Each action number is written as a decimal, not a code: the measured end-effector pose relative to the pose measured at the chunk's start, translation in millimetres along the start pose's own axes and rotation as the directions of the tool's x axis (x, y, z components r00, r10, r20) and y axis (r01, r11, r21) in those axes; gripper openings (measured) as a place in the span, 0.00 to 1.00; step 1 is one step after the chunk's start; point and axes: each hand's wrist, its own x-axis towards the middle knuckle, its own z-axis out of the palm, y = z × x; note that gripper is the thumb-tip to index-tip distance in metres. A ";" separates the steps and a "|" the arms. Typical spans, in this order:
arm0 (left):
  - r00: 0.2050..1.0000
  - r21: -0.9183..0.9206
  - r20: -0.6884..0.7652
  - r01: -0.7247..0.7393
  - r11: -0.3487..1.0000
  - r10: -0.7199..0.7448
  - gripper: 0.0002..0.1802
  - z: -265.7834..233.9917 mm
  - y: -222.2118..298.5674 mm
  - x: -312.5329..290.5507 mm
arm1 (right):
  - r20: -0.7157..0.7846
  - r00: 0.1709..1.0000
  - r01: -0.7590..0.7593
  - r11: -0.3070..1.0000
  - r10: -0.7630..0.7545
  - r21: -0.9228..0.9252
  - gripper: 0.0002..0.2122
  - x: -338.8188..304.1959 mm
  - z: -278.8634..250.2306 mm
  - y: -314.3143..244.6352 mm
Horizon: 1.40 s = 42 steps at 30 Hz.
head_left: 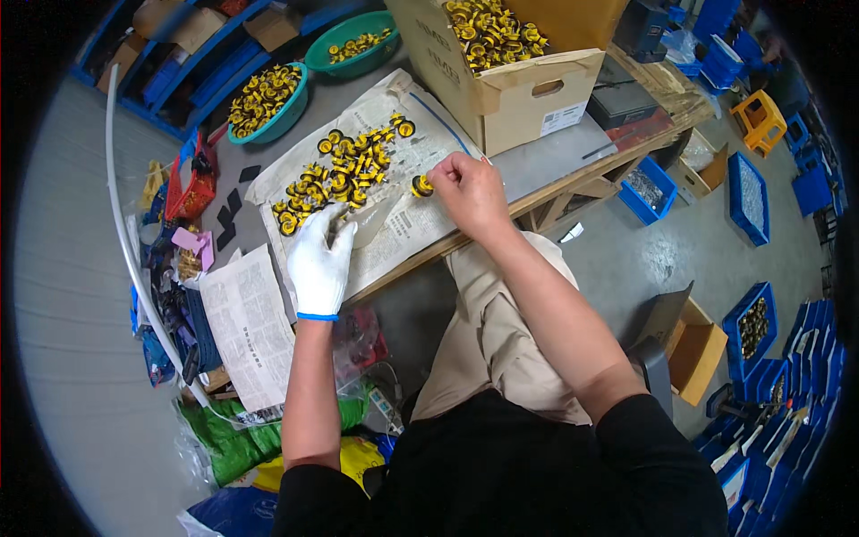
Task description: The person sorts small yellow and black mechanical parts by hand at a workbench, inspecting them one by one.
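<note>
My left hand [320, 264], in a white glove with a blue cuff, is over the near edge of a pile of small yellow-and-black round parts [340, 174]. Its fingers curve toward the pile, with the thumb apart and nothing visible between them. Beside its thumb is a pale, translucent piece [374, 221] whose kind I cannot make out. My bare right hand [472, 195] is closed in a pinch, to the right of the pile. At its fingertips is a single yellow-and-black part [421, 185]. Newspaper [403, 228] lies under the pile.
A large cardboard box [537, 98] of similar parts stands at the back right of the bench. Two green basins [304, 98] of parts stand at the back left, near a red basket [199, 183]. Blue trays [750, 199] and an orange stool [761, 123] are on the floor at right.
</note>
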 end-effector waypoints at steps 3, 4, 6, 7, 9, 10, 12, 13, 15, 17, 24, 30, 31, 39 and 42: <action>0.977 0.186 -0.037 -0.200 0.962 0.210 0.11 3.4 5.6 5.3 | -0.006 0.996 0.085 0.988 -0.087 -0.132 0.07 6.0 -1.2 7.8; 0.968 0.202 0.009 -0.248 0.947 0.252 0.16 9.4 -0.3 7.6 | -0.002 0.986 0.163 0.957 -0.168 -0.238 0.06 8.5 0.2 12.3; 0.955 0.338 0.026 -0.286 0.897 0.294 0.22 18.1 5.1 9.2 | 0.062 0.976 0.218 0.925 -0.209 -0.311 0.06 13.7 3.0 17.3; 0.955 0.394 0.073 -0.293 0.871 0.288 0.28 23.7 4.4 10.9 | 0.119 0.963 0.270 0.882 -0.243 -0.387 0.05 14.6 2.2 19.7; 0.956 0.439 0.122 -0.294 0.849 0.268 0.30 33.1 3.5 11.0 | 0.161 0.965 0.257 0.868 -0.207 -0.425 0.05 12.2 0.0 25.0; 0.952 0.483 0.170 -0.304 0.821 0.253 0.31 36.6 1.1 10.7 | 0.194 0.966 0.244 0.852 -0.172 -0.463 0.06 11.8 -1.5 25.9; 0.952 0.510 0.200 -0.303 0.805 0.232 0.32 40.8 -6.2 8.9 | 0.218 0.963 0.246 0.856 -0.162 -0.454 0.06 8.1 -5.9 28.8; 0.950 0.516 0.193 -0.310 0.799 0.244 0.31 40.8 -7.1 8.4 | 0.235 0.960 0.246 0.856 -0.151 -0.455 0.06 5.5 -8.4 27.1; 0.949 0.515 0.184 -0.314 0.798 0.255 0.30 39.2 -9.8 6.7 | 0.240 0.961 0.240 0.842 -0.137 -0.483 0.05 2.7 -9.6 23.4; 0.948 0.505 0.194 -0.318 0.802 0.253 0.27 40.8 -11.1 7.0 | 0.242 0.963 0.233 0.832 -0.123 -0.504 0.05 1.3 -11.6 28.5; 0.912 0.429 0.113 -0.403 0.808 0.395 0.19 52.2 -29.8 -6.4 | 0.257 0.955 0.263 0.820 -0.147 -0.508 0.05 3.5 -12.4 38.6; 0.899 0.272 0.012 -0.424 0.864 0.438 0.17 60.6 -38.9 -4.9 | 0.293 0.950 0.252 0.822 -0.109 -0.510 0.06 13.6 -12.4 22.6; 0.929 0.239 -0.006 -0.359 0.902 0.371 0.18 60.7 -41.3 -3.7 | 0.288 0.952 0.252 0.810 -0.108 -0.530 0.07 16.3 -6.9 19.3; 0.953 0.127 -0.152 -0.245 0.961 0.263 0.24 80.1 -41.7 6.9 | 0.548 0.779 -0.596 0.628 0.304 0.500 0.07 55.4 9.2 48.9; 0.955 0.073 -0.156 -0.244 0.967 0.252 0.25 78.3 -37.1 4.7 | 0.617 0.721 -0.680 0.492 0.315 0.543 0.06 48.3 -0.4 48.6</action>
